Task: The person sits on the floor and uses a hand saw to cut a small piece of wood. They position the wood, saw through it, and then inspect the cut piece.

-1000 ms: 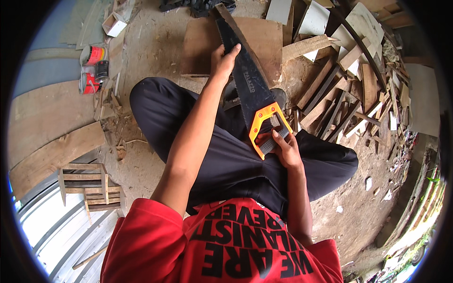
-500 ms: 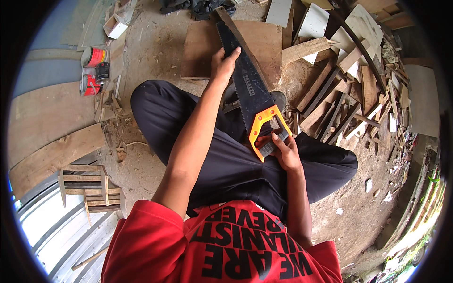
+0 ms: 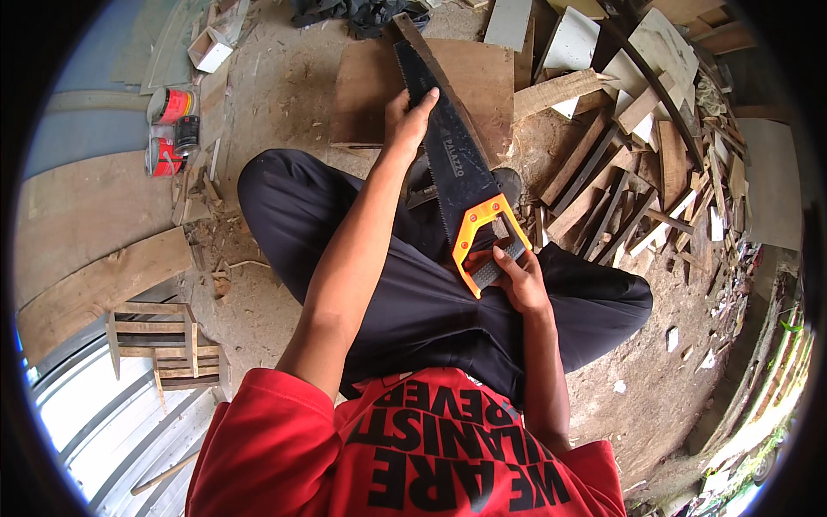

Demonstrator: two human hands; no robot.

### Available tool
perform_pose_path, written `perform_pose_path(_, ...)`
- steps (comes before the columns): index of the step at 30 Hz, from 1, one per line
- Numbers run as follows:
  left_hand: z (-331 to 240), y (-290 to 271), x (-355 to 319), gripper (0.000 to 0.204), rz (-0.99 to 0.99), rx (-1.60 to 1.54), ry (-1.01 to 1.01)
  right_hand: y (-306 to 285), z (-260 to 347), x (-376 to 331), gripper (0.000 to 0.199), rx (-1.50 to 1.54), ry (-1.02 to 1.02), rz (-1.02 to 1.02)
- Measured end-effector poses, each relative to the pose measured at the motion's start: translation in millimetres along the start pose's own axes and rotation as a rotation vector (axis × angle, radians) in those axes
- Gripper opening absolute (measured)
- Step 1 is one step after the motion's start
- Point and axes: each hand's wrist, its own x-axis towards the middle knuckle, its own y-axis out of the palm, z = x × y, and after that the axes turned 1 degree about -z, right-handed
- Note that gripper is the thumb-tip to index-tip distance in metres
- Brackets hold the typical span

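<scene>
A handsaw (image 3: pixel 459 168) with a dark blade and an orange and grey handle lies slantwise over my crossed legs, its tip pointing away. My right hand (image 3: pixel 522 280) is wrapped round the grey grip of the handle, thumb on top. Farther out, my left hand (image 3: pixel 409 122) holds the blade near its far half, with the thumb on the flat and the other fingers hidden beneath. The toothed edge faces left. A narrow wood strip (image 3: pixel 415 36) shows along the blade's back edge near the tip. Beneath lies a brown wooden board or block (image 3: pixel 366 82).
Wood offcuts (image 3: pixel 594 189) are heaped at the right, with pale panels behind them. Several cans (image 3: pixel 172 105) stand at the left beside plywood sheets (image 3: pixel 103 202). A small slatted wooden frame (image 3: pixel 155 326) sits at the lower left. Dark cloth or plastic (image 3: pixel 349 13) lies at the far edge.
Almost nothing differs. The saw and both hands keep their places, apart from a very slight shift of the handle.
</scene>
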Motion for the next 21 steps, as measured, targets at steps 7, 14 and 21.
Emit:
perform_pose_path(7,2.1,-0.1,0.7,0.029,0.000,-0.016,0.016,-0.6,0.7,-0.2,0.026,0.011,0.011,-0.001)
perform_pose_path(14,1.1,1.2,0.2,0.027,0.001,-0.015,0.016,1.4,3.6,0.8,0.025,0.020,0.040,0.001)
perform_pose_path(21,1.7,2.6,0.5,0.026,0.006,-0.036,0.016,-0.9,3.4,1.4,0.026,0.029,0.037,0.022)
